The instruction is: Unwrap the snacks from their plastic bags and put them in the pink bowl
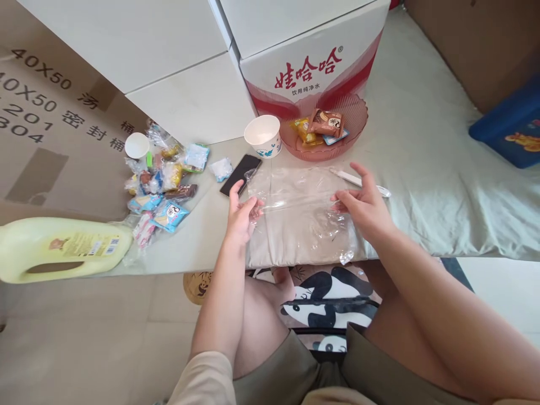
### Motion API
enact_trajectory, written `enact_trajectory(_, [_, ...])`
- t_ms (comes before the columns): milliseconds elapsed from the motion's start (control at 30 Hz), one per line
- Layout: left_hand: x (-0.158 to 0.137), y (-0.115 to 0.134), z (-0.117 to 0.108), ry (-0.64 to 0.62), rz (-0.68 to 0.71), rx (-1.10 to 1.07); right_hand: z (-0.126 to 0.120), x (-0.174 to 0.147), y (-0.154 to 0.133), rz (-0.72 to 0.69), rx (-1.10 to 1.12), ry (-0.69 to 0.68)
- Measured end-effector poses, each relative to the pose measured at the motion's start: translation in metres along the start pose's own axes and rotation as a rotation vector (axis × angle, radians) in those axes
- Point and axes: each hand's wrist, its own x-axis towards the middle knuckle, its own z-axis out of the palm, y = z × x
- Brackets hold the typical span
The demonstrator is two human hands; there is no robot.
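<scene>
A clear plastic bag (295, 216) is stretched between my two hands above the cloth-covered surface. My left hand (243, 214) pinches its left side between thumb and fingers, index finger raised. At the opposite side my right hand (363, 202) grips the bag the same way. Beyond my left hand lies a dark phone (241, 174). A white utility knife or pen-like tool (352, 179) lies behind my right hand, partly covered by it. Farther back, a pink ribbed bowl (356, 121) holds a few wrapped snacks (327, 124).
Beside the bowl stands a white paper cup (262, 135). Several wrapped snacks (169, 215) are heaped at left, near another white cup (137, 146). A yellow jug (67, 247) lies at the front left edge. Cardboard boxes (54, 95) and a blue container (510, 129) flank the surface.
</scene>
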Motion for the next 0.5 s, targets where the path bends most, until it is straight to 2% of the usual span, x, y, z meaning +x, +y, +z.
enact_trajectory(100, [-0.002, -0.003, 0.000, 0.032, 0.091, 0.029, -0.002, 0.001, -0.002, -0.077, -0.041, 0.040])
enact_trajectory(200, [-0.002, -0.007, -0.003, 0.009, 0.192, 0.062, -0.005, 0.002, -0.002, -0.155, -0.132, -0.027])
enact_trajectory(300, [0.001, -0.011, -0.010, -0.014, 0.268, 0.181, -0.010, 0.003, 0.002, -0.258, -0.328, -0.075])
enact_trajectory(400, [0.005, -0.012, -0.019, -0.008, 0.340, 0.401, -0.015, 0.006, 0.008, -0.349, -0.613, 0.013])
enact_trajectory(500, [0.005, -0.010, -0.025, 0.001, 0.424, 0.587, -0.017, 0.005, 0.009, -0.484, -0.770, 0.164])
